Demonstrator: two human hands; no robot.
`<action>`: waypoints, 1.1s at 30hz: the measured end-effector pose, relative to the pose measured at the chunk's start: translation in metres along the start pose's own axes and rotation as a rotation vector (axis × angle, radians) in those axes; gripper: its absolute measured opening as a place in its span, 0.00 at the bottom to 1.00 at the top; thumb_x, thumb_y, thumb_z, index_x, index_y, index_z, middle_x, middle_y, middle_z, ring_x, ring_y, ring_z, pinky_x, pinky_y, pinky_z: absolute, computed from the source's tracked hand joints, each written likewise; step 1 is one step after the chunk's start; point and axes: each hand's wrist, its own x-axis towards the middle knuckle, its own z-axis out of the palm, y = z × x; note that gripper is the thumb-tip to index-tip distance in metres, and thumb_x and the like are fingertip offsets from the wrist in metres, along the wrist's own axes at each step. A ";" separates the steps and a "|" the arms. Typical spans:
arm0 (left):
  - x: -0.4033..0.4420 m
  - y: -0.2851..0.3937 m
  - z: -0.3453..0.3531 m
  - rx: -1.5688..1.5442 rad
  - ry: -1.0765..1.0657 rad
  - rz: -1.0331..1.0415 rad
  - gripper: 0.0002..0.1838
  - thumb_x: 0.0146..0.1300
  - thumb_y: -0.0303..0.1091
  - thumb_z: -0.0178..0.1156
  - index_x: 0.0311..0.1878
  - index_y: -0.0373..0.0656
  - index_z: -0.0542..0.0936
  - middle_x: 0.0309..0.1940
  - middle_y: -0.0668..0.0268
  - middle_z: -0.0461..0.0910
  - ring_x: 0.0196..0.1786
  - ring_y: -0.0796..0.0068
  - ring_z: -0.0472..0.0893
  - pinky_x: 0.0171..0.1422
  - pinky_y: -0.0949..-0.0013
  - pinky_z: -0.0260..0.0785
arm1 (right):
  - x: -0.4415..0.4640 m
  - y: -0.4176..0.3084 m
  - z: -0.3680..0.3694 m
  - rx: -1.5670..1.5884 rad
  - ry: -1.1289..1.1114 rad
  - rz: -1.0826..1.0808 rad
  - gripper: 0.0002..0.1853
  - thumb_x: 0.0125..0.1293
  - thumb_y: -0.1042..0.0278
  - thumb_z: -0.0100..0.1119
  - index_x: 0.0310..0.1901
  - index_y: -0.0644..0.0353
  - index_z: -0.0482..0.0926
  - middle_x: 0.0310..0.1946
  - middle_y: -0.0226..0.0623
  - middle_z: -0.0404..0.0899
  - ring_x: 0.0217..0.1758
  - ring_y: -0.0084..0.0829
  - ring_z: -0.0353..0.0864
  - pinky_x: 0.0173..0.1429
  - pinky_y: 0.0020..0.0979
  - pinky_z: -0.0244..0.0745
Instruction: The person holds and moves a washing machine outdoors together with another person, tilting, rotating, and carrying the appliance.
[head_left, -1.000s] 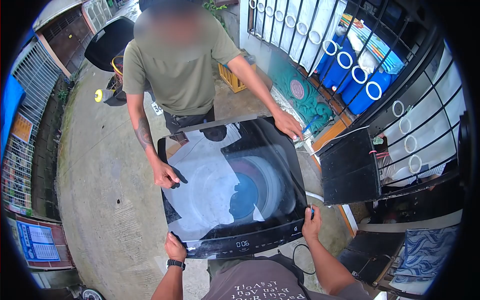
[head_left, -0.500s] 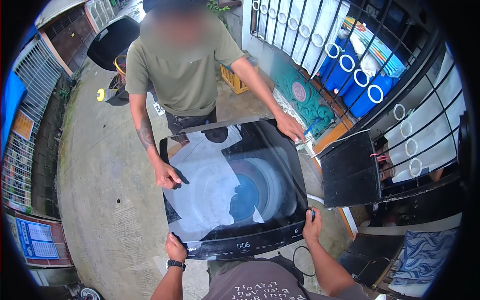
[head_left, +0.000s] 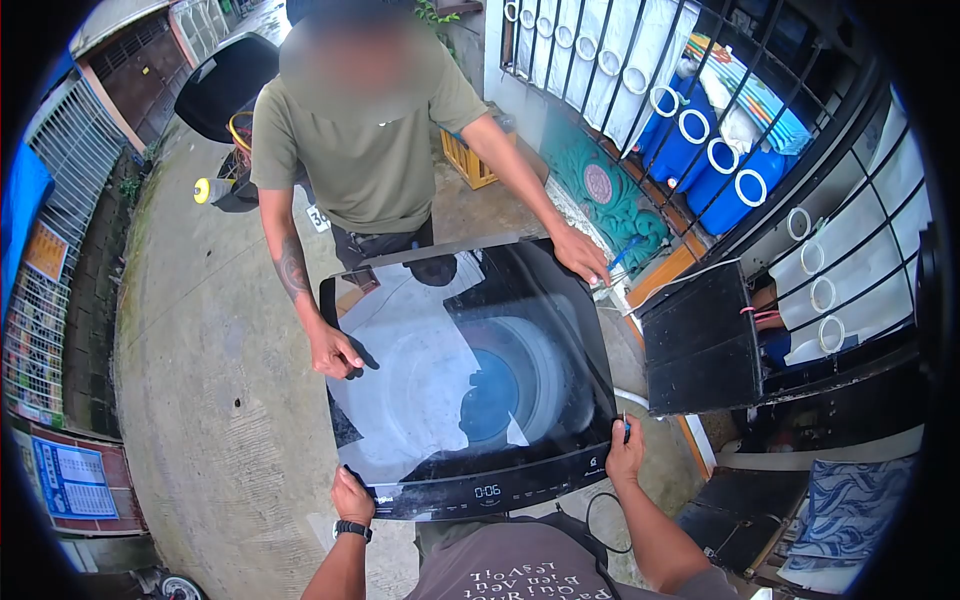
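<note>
A black top-load washing machine [head_left: 540, 440] with a glass lid stands before me, its panel reading 0:06. Through the reflective lid a round drum shows. My left hand [head_left: 351, 494] is closed round the near left corner, a watch on its wrist. At the near right corner my right hand [head_left: 625, 450] is closed, with a small blue-tipped object, possibly a screwdriver, between its fingers. Across the machine stands a person in a green shirt [head_left: 365, 130], one hand [head_left: 334, 350] at the left edge and the other [head_left: 580, 253] at the far right corner.
Behind the person are an open black box [head_left: 228, 85] and a yellow crate [head_left: 466, 160]. Barred windows with blue containers [head_left: 738, 190] line the right side, above a black panel [head_left: 700, 340]. A hose [head_left: 630, 395] runs at the machine's right. A calendar [head_left: 75, 480] hangs at the left.
The view has shifted slightly since the first frame. Behind the window bars at the right, a partly hidden person has moved. Both my hands keep their places on the machine.
</note>
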 end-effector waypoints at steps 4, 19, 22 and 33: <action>-0.001 0.004 -0.001 -0.007 0.021 0.017 0.26 0.82 0.43 0.34 0.47 0.33 0.78 0.39 0.36 0.80 0.44 0.28 0.77 0.47 0.39 0.68 | 0.000 0.001 0.000 -0.022 0.006 -0.003 0.21 0.77 0.51 0.56 0.56 0.63 0.78 0.49 0.49 0.82 0.53 0.50 0.81 0.61 0.43 0.73; 0.000 0.003 -0.001 -0.003 0.013 -0.002 0.26 0.82 0.43 0.34 0.45 0.32 0.78 0.39 0.36 0.80 0.44 0.28 0.77 0.46 0.40 0.68 | -0.001 -0.004 -0.001 -0.038 0.007 -0.003 0.19 0.77 0.52 0.56 0.56 0.61 0.78 0.48 0.48 0.82 0.52 0.47 0.81 0.60 0.43 0.74; 0.000 0.002 -0.001 -0.008 0.013 0.007 0.26 0.82 0.43 0.34 0.45 0.32 0.78 0.39 0.36 0.80 0.44 0.28 0.77 0.47 0.40 0.68 | -0.001 -0.002 0.000 -0.042 0.018 -0.021 0.19 0.78 0.52 0.55 0.56 0.61 0.78 0.47 0.47 0.83 0.52 0.46 0.82 0.60 0.42 0.74; -0.001 -0.003 0.001 -0.018 -0.001 -0.011 0.27 0.82 0.44 0.34 0.48 0.33 0.78 0.41 0.36 0.80 0.46 0.28 0.77 0.49 0.40 0.69 | -0.001 -0.004 -0.001 -0.011 0.005 0.009 0.20 0.77 0.52 0.57 0.55 0.62 0.78 0.49 0.48 0.82 0.53 0.49 0.81 0.61 0.43 0.74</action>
